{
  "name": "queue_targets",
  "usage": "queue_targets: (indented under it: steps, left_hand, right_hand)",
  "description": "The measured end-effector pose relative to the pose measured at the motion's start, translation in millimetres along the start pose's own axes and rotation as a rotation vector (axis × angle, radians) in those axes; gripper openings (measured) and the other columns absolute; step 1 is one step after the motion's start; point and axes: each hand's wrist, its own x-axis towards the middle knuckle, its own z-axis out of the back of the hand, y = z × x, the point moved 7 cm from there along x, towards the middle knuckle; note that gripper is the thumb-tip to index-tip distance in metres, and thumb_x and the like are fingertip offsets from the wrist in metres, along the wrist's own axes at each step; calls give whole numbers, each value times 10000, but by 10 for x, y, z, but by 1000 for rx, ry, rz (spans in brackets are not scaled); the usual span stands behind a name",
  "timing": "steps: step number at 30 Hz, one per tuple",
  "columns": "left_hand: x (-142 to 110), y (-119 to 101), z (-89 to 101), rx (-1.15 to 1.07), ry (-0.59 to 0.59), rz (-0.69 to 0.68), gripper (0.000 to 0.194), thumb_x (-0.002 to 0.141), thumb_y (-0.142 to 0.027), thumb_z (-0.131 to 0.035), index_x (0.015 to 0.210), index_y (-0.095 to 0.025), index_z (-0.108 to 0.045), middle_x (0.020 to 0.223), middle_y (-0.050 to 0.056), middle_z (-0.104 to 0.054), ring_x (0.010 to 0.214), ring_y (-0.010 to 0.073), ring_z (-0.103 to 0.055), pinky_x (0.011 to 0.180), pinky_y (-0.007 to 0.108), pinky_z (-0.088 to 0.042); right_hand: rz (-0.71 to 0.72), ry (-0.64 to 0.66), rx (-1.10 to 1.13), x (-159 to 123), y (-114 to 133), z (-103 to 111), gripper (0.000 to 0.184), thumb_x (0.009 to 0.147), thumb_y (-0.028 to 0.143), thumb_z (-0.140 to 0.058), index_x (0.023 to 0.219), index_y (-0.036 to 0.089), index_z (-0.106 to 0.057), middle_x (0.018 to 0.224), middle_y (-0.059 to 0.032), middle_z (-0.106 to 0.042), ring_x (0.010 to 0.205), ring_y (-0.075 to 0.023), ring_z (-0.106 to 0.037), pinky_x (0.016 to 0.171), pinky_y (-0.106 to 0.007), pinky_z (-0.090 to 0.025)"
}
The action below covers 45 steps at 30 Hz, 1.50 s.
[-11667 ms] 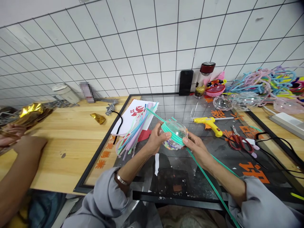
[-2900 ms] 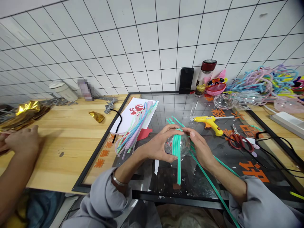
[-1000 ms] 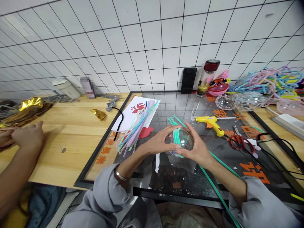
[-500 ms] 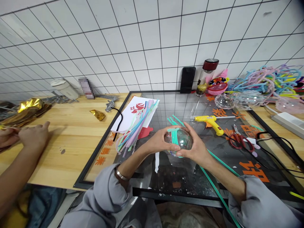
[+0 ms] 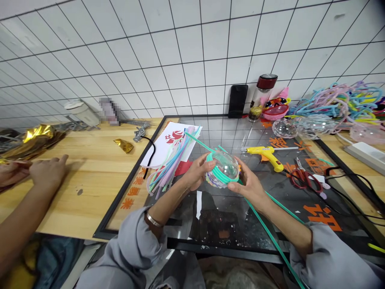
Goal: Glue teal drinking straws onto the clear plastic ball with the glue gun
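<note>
A clear shell [image 5: 229, 163] is pinched above a dark panel [image 5: 240, 228], thumbs against fingers: left hand [image 5: 200, 171] on its green strips [image 5: 221, 175], right hand [image 5: 249, 182] at the opposite edge. Orange Chinese characters [image 5: 326, 220] mark the panel; the label on the yellow glue gun [image 5: 266, 153] is too small to read.
</note>
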Motion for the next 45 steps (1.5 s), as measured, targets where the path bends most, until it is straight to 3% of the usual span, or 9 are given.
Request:
queue_targets:
  steps: [8, 16, 21, 25, 29, 34, 39, 45]
  left_hand:
    - [-3, 15, -11, -52, 20, 42, 672, 633, -584, -814, 1123, -150, -663, 1043, 116, -742, 967, 285, -692, 772, 323, -515]
    - [30, 57, 4, -88, 49, 66, 578, 655, -613, -778, 1016, -167, -706, 999, 114, -761, 1029, 331, -685, 824, 393, -546]
    - [35, 82, 48, -111, 8, 85, 541, 671, -591, -771, 968, -144, -712, 908, 102, -768, 1017, 339, -692, 814, 391, -550]
    - [46, 85, 88, -151, -38, 91, 569, 679, -600, -761, 1026, -154, -696, 942, 100, -769, 1009, 322, -696, 804, 383, -557]
    - [58, 38, 89, -166, -57, 54, 560, 752, -584, -703, 1116, -160, -674, 998, 81, -763, 1074, 316, -680, 869, 390, -546]
    - [75, -22, 84, -189, -56, 1, 523, 753, -595, -703, 1076, -183, -695, 999, 72, -770, 1111, 335, -668, 905, 426, -542]
    - [86, 6, 108, -214, -80, 16, 568, 735, -617, -713, 1091, -176, -690, 1049, 99, -768, 1121, 329, -668, 924, 436, -543]
    - [68, 5, 32, -221, -51, -31, 546, 748, -554, -736, 1111, -149, -689, 1015, 104, -777, 1066, 311, -694, 928, 413, -540]
  right_hand:
    - [48, -22, -9, 25, 80, 6, 848, 565, 584, -851, 1283, 215, -592, 1303, -101, -645, 1226, -312, -582, 1090, -495, -425]
    - [28, -39, 128, 25, 113, 8, 764, 508, 484, -908, 1175, 214, -652, 1181, -76, -710, 1108, -279, -650, 1025, -456, -487]
    - [-44, -8, 193, 30, 85, -5, 767, 503, 500, -906, 1177, 222, -666, 1157, -77, -723, 1075, -281, -659, 990, -458, -507]
    - [-62, 29, 312, 19, 87, -27, 633, 638, 531, -831, 1174, 234, -673, 1172, -74, -711, 1063, -253, -655, 951, -416, -522]
    - [-98, 101, 371, -4, 74, -74, 520, 771, 609, -687, 1125, 229, -688, 1086, -82, -715, 939, -223, -663, 805, -380, -556]
    - [-103, 77, 250, -3, 68, -50, 514, 711, 559, -760, 1085, 215, -686, 922, -48, -698, 770, -161, -624, 695, -312, -523]
    - [-130, -17, 124, -4, 19, -42, 451, 552, 493, -867, 828, 187, -685, 711, -3, -663, 644, -126, -569, 614, -277, -469]
    - [-144, -42, 111, -23, 30, -82, 415, 531, 535, -851, 650, 180, -671, 557, 20, -598, 502, -87, -471, 489, -246, -394]
